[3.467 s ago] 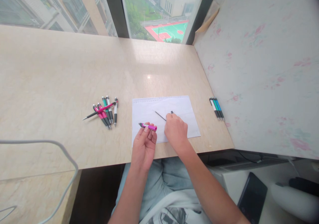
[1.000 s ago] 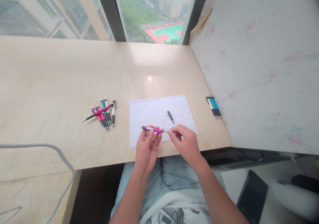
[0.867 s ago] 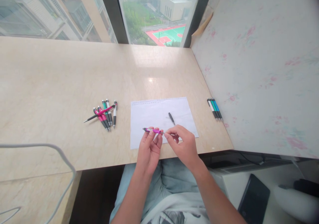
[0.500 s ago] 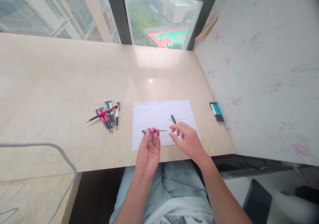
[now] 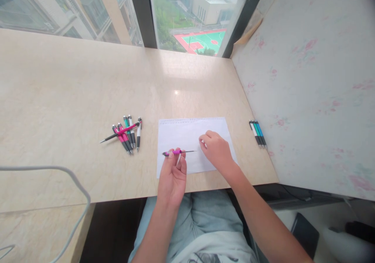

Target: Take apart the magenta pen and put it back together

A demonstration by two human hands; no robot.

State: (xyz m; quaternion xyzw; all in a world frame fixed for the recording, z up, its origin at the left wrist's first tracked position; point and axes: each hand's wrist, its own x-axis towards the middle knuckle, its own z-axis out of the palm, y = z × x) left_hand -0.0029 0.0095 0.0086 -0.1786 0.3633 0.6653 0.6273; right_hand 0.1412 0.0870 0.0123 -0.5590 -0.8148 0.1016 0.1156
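over the near edge of the marble counter [image 5: 88,83] my left hand [image 5: 173,175] pinches a pink pen barrel [image 5: 173,152] between thumb and fingertips, holding it level just above the white sheet of paper [image 5: 181,132]; a thin dark refill [image 5: 189,151] sticks out of the barrel's right end. my right hand [image 5: 216,150] rests on the paper just to the right of that refill tip, fingers curled down onto the sheet; whether they pinch something small beneath them i cannot tell, as the hand covers the spot. the sheet carries a faint line of print along its far edge, too small for me to read. to the left of the paper, well apart from my hands, lies a loose pile of pens [image 5: 125,132] in pink, green and white with black grips, one pink pen crossing the others. to the right, near the speckled side panel [image 5: 307,79], a neat row of pens [image 5: 258,133] in green, blue and white lies side by side. i can read no brand on any pen. a grey cable [image 5: 58,173] loops over the counter's near left part.
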